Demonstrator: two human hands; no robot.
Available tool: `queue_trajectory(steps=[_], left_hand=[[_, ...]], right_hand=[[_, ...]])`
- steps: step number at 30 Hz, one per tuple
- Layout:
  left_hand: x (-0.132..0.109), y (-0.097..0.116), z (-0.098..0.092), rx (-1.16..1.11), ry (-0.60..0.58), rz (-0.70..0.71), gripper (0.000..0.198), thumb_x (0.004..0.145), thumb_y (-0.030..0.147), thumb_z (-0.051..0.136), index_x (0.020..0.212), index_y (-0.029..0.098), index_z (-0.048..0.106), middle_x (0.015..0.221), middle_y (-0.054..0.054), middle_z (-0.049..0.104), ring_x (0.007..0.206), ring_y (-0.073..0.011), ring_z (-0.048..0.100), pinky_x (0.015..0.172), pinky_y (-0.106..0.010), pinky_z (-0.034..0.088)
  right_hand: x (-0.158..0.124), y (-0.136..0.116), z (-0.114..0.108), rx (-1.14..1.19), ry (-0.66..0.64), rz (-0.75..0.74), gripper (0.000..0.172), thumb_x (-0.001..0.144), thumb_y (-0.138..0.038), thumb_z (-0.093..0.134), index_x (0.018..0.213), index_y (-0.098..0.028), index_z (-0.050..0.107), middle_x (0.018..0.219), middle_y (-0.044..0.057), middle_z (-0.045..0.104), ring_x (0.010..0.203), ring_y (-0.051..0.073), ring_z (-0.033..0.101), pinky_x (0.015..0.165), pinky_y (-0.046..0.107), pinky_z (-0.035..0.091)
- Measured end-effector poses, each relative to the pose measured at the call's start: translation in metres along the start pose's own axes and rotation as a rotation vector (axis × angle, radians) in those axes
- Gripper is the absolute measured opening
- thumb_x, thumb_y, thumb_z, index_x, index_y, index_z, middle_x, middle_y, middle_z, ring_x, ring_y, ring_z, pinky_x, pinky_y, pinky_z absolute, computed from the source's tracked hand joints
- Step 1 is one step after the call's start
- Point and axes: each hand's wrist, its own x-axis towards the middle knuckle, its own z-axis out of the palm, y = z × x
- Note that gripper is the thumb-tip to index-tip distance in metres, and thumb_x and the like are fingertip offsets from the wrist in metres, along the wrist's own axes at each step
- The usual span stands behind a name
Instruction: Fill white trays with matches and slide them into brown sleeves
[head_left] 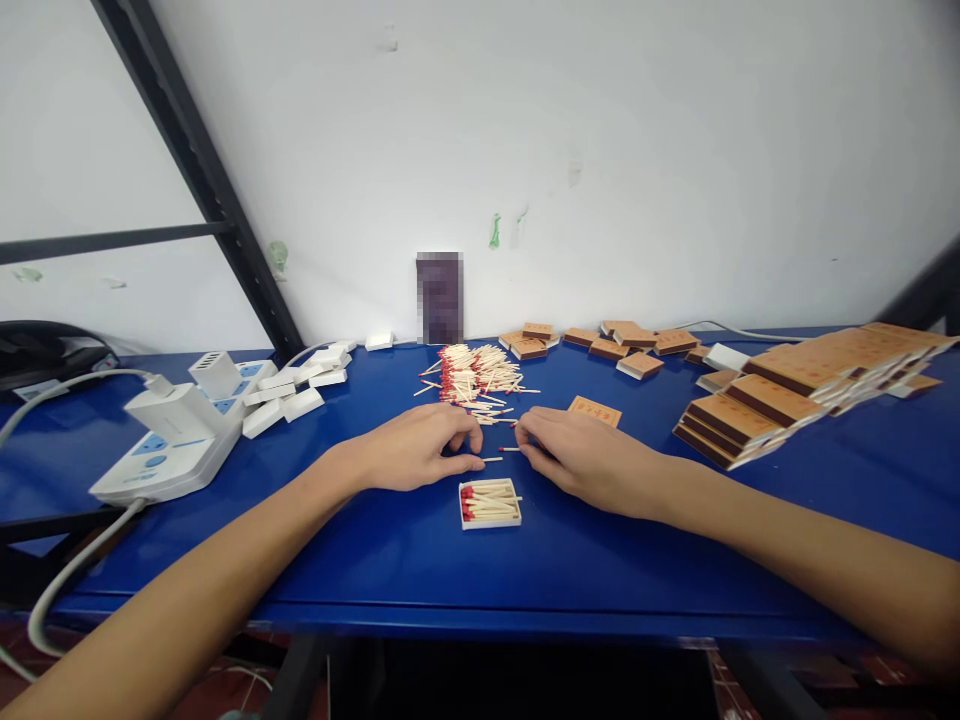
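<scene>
My left hand [424, 447] is curled just behind the tray, thumb and index finger close together at the end of a matchstick [493, 459]. Opposite it, my right hand [574, 455] has its fingers closed at the tail of another matchstick [509, 449], whose dark red head points left. In front of both hands lies a white matchbox tray [490, 524], holding several matches with red heads to the left. Beyond my hands spreads a heap of loose matches [480, 372]. An orange matchbox sleeve [595, 410] lies flat behind my right hand.
White trays [303, 403] are piled on the left, beside a power strip [180, 470] with plugged-in adapters and cables. Brown matchboxes [634, 335] lie along the wall, and stacked ones [780, 390] stand at right. A pixelated dark object [441, 300] leans on the wall.
</scene>
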Motion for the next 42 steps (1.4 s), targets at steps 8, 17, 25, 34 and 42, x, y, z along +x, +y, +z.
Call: queue_trajectory(steps=[8, 17, 25, 34, 42], left_hand=[[-0.004, 0.003, -0.009, 0.077, 0.036, -0.002, 0.018, 0.094, 0.029, 0.046, 0.087, 0.017, 0.057, 0.082, -0.001, 0.058, 0.073, -0.0145, 0.05, 0.071, -0.028, 0.038], [-0.01, 0.026, -0.023, -0.174, 0.017, 0.078, 0.008, 0.08, 0.021, 0.057, 0.077, 0.017, 0.063, 0.07, 0.003, 0.054, 0.065, -0.0096, 0.05, 0.063, -0.024, 0.039], [-0.008, 0.027, -0.011, -0.087, -0.028, 0.046, 0.018, 0.078, 0.035, 0.062, 0.084, 0.019, 0.056, 0.073, 0.003, 0.053, 0.064, -0.0113, 0.047, 0.062, -0.026, 0.037], [-0.009, 0.024, -0.009, 0.032, -0.098, 0.021, 0.048, 0.071, 0.065, 0.068, 0.081, 0.019, 0.06, 0.07, 0.002, 0.054, 0.064, -0.0137, 0.049, 0.062, -0.027, 0.035], [-0.008, 0.021, -0.005, 0.002, -0.075, 0.054, 0.046, 0.071, 0.063, 0.069, 0.081, 0.019, 0.061, 0.075, 0.002, 0.057, 0.068, -0.0133, 0.049, 0.068, -0.028, 0.036]], right_hand=[[-0.006, -0.02, -0.007, 0.176, 0.122, -0.143, 0.008, 0.092, -0.018, 0.044, 0.085, -0.02, 0.048, 0.08, 0.002, 0.056, 0.065, 0.014, 0.047, 0.061, 0.027, 0.036], [-0.006, -0.024, -0.007, 0.332, 0.106, -0.166, 0.015, 0.095, -0.024, 0.042, 0.085, -0.019, 0.052, 0.072, -0.001, 0.055, 0.062, 0.013, 0.045, 0.06, 0.027, 0.035], [-0.005, -0.012, -0.009, 0.347, -0.047, -0.186, 0.019, 0.099, -0.034, 0.043, 0.098, -0.019, 0.055, 0.071, -0.003, 0.053, 0.063, 0.014, 0.045, 0.064, 0.029, 0.036], [-0.006, -0.01, -0.009, 0.338, -0.134, -0.286, 0.033, 0.102, -0.044, 0.033, 0.109, -0.021, 0.054, 0.102, 0.006, 0.057, 0.092, 0.02, 0.048, 0.087, 0.038, 0.035], [-0.002, -0.01, -0.008, 0.331, -0.171, -0.279, 0.031, 0.102, -0.045, 0.033, 0.103, -0.021, 0.053, 0.099, 0.004, 0.053, 0.091, 0.019, 0.045, 0.086, 0.037, 0.033]])
